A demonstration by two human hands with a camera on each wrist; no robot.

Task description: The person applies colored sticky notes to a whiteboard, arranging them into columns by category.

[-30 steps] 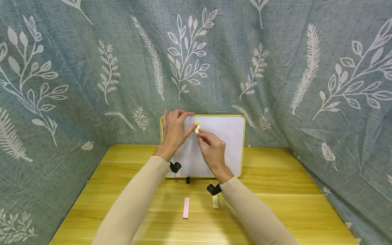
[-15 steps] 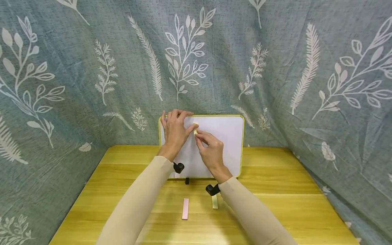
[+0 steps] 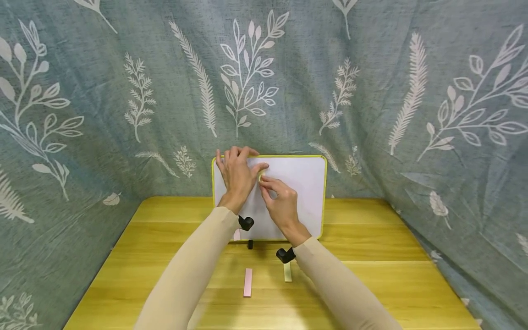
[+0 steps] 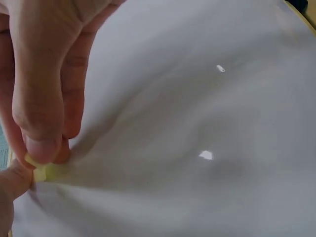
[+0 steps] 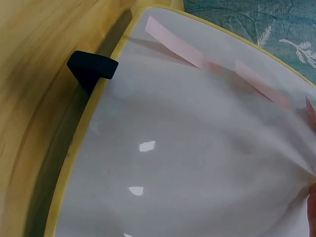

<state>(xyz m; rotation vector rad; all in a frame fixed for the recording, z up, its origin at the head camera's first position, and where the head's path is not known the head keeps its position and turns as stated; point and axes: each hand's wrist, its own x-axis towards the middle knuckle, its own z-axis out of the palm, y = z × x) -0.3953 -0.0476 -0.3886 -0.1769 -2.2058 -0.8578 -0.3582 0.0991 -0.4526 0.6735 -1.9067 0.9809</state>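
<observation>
A small whiteboard (image 3: pixel 307 201) with a yellow rim stands upright on the table. My right hand (image 3: pixel 283 201) pinches a pale yellow sticky strip (image 4: pixel 40 173) between thumb and fingertips, against the board's upper part. Over the board's upper left is my left hand (image 3: pixel 239 176); its fingers rest at the top edge and its thumb reaches out beside the strip. Most of the strip is hidden by fingers. Several pink sticky strips (image 5: pixel 173 42) cling along the board's left side, largely covered by the left arm in the head view.
A pink sticky-note pad (image 3: pixel 247 283) and a yellow sticky-note pad (image 3: pixel 287 272) lie on the wooden table (image 3: pixel 363 284) in front of the board. A black support foot (image 5: pixel 91 69) holds the board's lower edge. A patterned curtain (image 3: pixel 264 128) hangs behind.
The left thumb has straightened and shifted right across the strip. My right fingertips have moved slightly left, and less of the yellow strip shows. The head view has shifted a little.
</observation>
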